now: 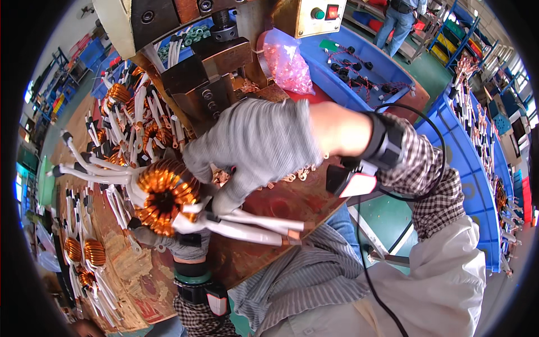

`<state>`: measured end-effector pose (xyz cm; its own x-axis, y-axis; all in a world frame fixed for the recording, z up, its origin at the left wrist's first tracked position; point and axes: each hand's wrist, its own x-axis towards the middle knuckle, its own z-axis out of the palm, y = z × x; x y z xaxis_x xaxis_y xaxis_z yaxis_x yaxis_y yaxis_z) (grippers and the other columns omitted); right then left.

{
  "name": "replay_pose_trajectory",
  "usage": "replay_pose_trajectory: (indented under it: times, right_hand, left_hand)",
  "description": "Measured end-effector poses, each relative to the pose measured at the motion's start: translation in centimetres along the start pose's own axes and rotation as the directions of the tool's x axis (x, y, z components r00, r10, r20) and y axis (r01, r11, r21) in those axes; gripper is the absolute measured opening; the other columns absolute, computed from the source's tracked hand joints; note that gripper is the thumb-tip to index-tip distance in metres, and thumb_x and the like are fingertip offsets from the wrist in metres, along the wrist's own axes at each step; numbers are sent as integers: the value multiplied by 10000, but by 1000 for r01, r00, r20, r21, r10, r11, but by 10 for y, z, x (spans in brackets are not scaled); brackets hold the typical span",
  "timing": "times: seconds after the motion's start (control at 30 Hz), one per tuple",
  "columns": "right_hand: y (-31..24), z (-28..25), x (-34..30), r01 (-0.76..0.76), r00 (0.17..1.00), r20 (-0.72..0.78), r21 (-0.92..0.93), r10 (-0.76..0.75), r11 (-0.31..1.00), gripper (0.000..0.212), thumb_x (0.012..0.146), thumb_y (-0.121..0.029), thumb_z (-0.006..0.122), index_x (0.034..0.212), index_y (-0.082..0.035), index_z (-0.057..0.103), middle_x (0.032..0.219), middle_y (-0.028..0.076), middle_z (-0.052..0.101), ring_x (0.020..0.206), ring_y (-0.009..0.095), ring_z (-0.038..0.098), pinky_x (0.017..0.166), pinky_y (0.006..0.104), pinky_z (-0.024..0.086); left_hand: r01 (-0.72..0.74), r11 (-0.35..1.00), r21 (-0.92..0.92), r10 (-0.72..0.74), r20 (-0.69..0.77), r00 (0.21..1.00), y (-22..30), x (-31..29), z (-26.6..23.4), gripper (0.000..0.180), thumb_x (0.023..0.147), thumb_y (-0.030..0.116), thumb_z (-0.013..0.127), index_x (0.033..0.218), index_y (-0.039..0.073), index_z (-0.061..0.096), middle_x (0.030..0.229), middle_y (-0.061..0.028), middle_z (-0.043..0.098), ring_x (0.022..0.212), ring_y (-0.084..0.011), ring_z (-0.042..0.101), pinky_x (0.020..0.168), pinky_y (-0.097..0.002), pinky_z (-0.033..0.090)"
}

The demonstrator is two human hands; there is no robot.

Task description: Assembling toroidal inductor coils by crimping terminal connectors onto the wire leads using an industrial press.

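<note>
Coil in the right-hand grip.
Right hand: fingers and thumb pinch the coil's side; white leads extend below the grip. Left hand: beneath the coil, closure hidden, cannot tell. Press: beyond the grip.

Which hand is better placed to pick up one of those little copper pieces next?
Probably the right hand: it's right beside the copper pieces, while the left hand is farther from them, partly hidden by the copper coil.
</note>
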<state>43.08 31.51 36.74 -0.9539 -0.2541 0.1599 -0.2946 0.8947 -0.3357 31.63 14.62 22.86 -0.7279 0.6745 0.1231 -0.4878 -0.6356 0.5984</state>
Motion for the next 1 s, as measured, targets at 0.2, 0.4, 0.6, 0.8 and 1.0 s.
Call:
replay_pose_trajectory:
  times: [0.2, 0.4, 0.6, 0.8, 1.0]
  right_hand:
    - [15, 40, -8, -91, 958, 11, 959, 286, 267, 157, 788, -161, 602, 897, -50, 579, 727, -10, 555, 608, 54, 508, 496, 177, 415]
    - [20, 94, 17, 182, 913, -315, 883, 259, 432, 87, 750, -122, 614, 792, -46, 607, 676, 9, 592, 593, 64, 536, 484, 224, 446]
    - [2, 29, -47, -105, 870, -438, 286, 227, 952, 276, 815, -338, 458, 889, -98, 573, 765, 115, 582, 712, 288, 562, 581, 371, 452]
    - [-13, 59, -71, -89, 926, -368, -439, -88, 894, 289, 684, -297, 539, 861, -70, 561, 728, 50, 537, 704, 219, 540, 557, 349, 455]
    - [-8, 54, -69, -147, 866, -447, -658, -227, 738, 212, 700, -287, 518, 773, -90, 546, 688, 39, 514, 644, 185, 523, 504, 296, 405]
  left_hand:
    - [165, 975, -148, -97, 384, 918, 6, 5, 7, 910, 620, 679, 532, 1285, 123, 255, 1136, -152, 425, 995, -275, 456, 840, -424, 419]
    - [431, 881, -194, -166, 728, 666, 2, 16, 21, 829, 672, 633, 521, 1288, 160, 233, 1053, -180, 476, 893, -292, 524, 763, -449, 464]
    - [315, 906, -283, -47, 671, 740, 18, 29, 11, 960, 599, 494, 703, 1319, 141, 176, 990, -184, 470, 855, -301, 529, 750, -414, 459]
    - [115, 939, -324, 33, 417, 908, 31, 13, -12, 1034, 582, 685, 576, 1315, 61, 197, 1292, -276, 254, 1144, -398, 337, 918, -567, 318]
    - [100, 916, -389, 49, 356, 933, 27, 14, -5, 906, 615, 651, 575, 1292, 114, 301, 1299, -217, 297, 1149, -403, 337, 928, -578, 299]
